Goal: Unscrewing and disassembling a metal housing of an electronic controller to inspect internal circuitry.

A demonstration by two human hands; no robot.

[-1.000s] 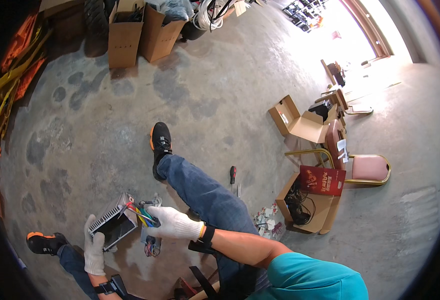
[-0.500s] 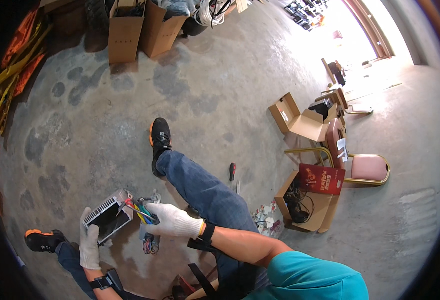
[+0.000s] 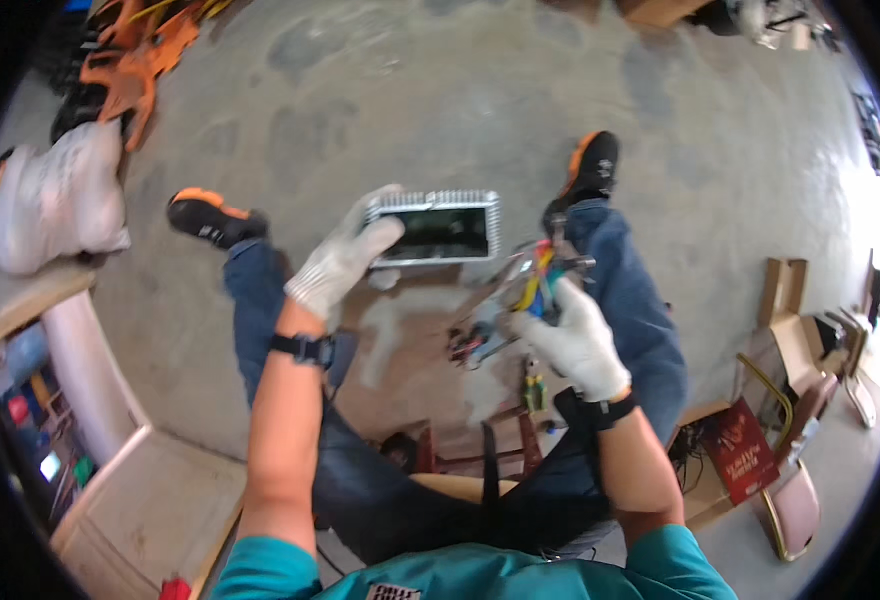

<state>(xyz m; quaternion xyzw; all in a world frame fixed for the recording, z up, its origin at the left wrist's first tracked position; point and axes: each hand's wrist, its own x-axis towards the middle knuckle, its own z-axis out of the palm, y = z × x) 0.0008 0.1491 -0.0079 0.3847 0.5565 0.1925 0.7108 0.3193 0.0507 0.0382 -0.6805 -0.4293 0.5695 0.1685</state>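
White knit glove on left hand (image 3: 345,262), fingers curled round the near-left edge of a flat metal unit (image 3: 442,228) with ribbed silver rim and dark glossy face, held level out in front, thumb laid across its corner

Gloved right hand (image 3: 575,335) closed in a fist on a bundle of coloured wires (image 3: 532,280), yellow, blue and red strands sprouting above the knuckles, just right of the unit and close to its lower right corner; whether wires meet the unit, cannot tell

Below the right hand, more loose wiring (image 3: 475,345) dangling toward the concrete floor (image 3: 380,100)

Beyond both hands, black shoes with orange trim (image 3: 205,215), jeans-clad legs stretched out either side

Far left of the left hand, stuffed white sack (image 3: 60,200); far right of the right hand, open cardboard boxes (image 3: 790,320) and a red carton (image 3: 745,450)
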